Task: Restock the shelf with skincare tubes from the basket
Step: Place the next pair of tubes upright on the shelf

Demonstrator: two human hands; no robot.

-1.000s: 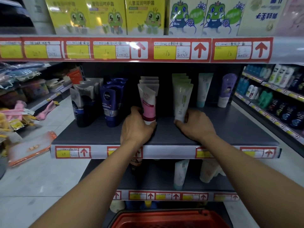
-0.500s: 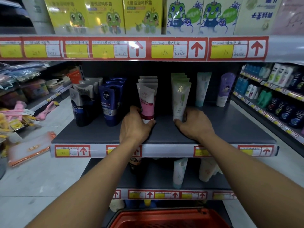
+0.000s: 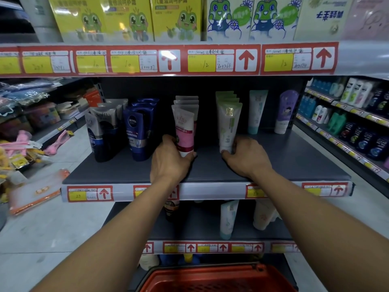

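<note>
Hands on the middle shelf [image 3: 273,163] right now, both at work in the tube rows. Left hand [image 3: 168,163] wraps the white cap end of the front pink tube [image 3: 185,131], thumb curled under its base, fingers behind it — a firm grip, tube upright at the head of its row, cap down on the dark shelf board. Right hand [image 3: 246,157] is at the foot of the pale green tube [image 3: 228,125], thumb across the front of the cap, fingers tucked round the right side, pinching it; that tube stands upright too, first in its own file just to the right of the pink ones. Further left, dark blue tubes [image 3: 136,131] and grey-black tubes [image 3: 103,133] stand in their rows. Further right at the back, a teal-capped tube [image 3: 255,111] and a purple tube [image 3: 286,111] stand apart from each other. Red basket [image 3: 219,279] sits at the bottom edge below the arms; what it holds cannot be seen. Yellow frog-print boxes [image 3: 126,17] line the shelf above. Price labels [image 3: 202,60] with red arrows run along the rails.
</note>
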